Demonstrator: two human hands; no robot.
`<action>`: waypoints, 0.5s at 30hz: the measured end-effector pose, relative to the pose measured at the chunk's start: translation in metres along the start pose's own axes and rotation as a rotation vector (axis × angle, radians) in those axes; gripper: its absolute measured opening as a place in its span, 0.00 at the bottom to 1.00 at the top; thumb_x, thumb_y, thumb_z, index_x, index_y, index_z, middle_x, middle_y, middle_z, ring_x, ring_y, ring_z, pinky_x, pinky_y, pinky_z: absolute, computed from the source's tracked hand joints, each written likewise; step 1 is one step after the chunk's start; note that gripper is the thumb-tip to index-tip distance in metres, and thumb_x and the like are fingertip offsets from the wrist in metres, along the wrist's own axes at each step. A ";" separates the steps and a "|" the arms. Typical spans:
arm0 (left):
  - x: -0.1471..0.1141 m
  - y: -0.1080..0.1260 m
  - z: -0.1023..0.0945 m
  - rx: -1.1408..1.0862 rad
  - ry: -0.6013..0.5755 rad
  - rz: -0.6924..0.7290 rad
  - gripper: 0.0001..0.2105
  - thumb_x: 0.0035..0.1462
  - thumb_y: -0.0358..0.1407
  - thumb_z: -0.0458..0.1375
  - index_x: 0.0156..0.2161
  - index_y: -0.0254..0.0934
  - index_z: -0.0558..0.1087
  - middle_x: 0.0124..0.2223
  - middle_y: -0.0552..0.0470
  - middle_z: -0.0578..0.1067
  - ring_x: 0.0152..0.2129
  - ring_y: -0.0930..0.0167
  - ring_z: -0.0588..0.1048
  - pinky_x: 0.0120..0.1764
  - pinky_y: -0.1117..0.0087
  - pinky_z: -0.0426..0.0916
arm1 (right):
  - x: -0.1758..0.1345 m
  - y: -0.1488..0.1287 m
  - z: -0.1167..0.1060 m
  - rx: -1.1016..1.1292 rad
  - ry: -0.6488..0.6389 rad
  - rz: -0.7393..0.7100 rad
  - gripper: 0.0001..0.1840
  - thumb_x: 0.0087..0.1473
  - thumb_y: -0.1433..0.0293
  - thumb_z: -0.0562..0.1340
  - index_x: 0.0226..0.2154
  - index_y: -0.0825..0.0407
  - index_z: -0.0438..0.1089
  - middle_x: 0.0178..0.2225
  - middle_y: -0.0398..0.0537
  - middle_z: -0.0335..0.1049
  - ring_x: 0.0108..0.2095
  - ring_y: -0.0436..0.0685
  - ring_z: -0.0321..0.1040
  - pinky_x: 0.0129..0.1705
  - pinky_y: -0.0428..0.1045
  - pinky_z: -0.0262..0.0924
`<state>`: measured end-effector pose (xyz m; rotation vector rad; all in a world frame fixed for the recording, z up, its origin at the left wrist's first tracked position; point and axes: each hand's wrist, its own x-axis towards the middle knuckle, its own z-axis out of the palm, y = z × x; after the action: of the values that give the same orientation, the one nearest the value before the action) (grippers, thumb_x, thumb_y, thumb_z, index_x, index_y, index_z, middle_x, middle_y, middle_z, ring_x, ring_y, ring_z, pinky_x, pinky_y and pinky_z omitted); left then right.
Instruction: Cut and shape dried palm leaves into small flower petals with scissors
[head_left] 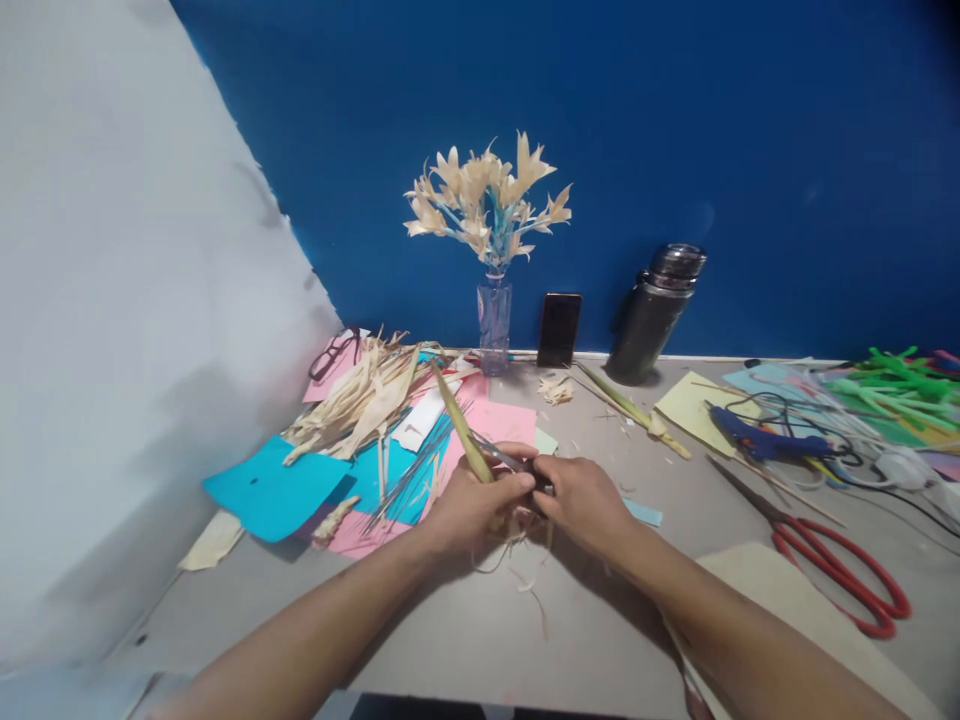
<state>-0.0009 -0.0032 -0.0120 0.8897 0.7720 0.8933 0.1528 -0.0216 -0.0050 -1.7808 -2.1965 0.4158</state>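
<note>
My left hand [476, 500] is closed around a long yellow-green plant stalk [457, 415], which points up and away to the left. In my right hand [581, 497] is a small dark-handled cutting tool; its thin grey blade [500, 455] lies across the stalk by my left thumb. Whether it is a knife or small scissors I cannot tell. Both hands meet over the middle of the table, with the stalk's lower end hidden between them. Thin pale strips [536, 590] hang and lie just below my fingers.
Dried corn husks [367, 395], blue paper [274, 487] and thin wires lie left. Behind stand a bottle of husk flowers [494, 325], a phone [559, 330] and a flask [652, 320]. To the right are a glue gun [765, 437], red-handled scissors [832, 560] and green pipe cleaners [900, 390].
</note>
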 end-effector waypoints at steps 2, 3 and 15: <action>-0.003 0.003 0.004 0.082 0.047 0.020 0.17 0.41 0.35 0.70 0.39 0.32 0.77 0.28 0.50 0.76 0.22 0.70 0.75 0.25 0.71 0.70 | -0.001 0.000 -0.001 -0.039 -0.009 -0.013 0.09 0.51 0.71 0.59 0.33 0.51 0.75 0.34 0.50 0.79 0.31 0.55 0.70 0.31 0.47 0.47; -0.005 0.004 0.006 0.122 0.084 0.034 0.15 0.43 0.35 0.69 0.38 0.31 0.77 0.27 0.50 0.76 0.21 0.72 0.74 0.24 0.72 0.70 | -0.001 0.000 -0.002 -0.048 -0.014 -0.016 0.09 0.51 0.71 0.59 0.33 0.50 0.75 0.35 0.50 0.79 0.32 0.56 0.71 0.31 0.47 0.48; 0.002 -0.002 -0.003 0.192 0.247 0.035 0.09 0.47 0.32 0.62 0.36 0.32 0.79 0.20 0.54 0.68 0.16 0.76 0.66 0.19 0.76 0.61 | -0.001 0.008 -0.007 0.328 -0.013 -0.205 0.11 0.55 0.69 0.60 0.40 0.49 0.75 0.36 0.46 0.78 0.33 0.55 0.72 0.35 0.45 0.57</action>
<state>-0.0026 -0.0011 -0.0151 0.9739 1.0720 0.9836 0.1630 -0.0204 -0.0022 -1.3724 -2.1438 0.6948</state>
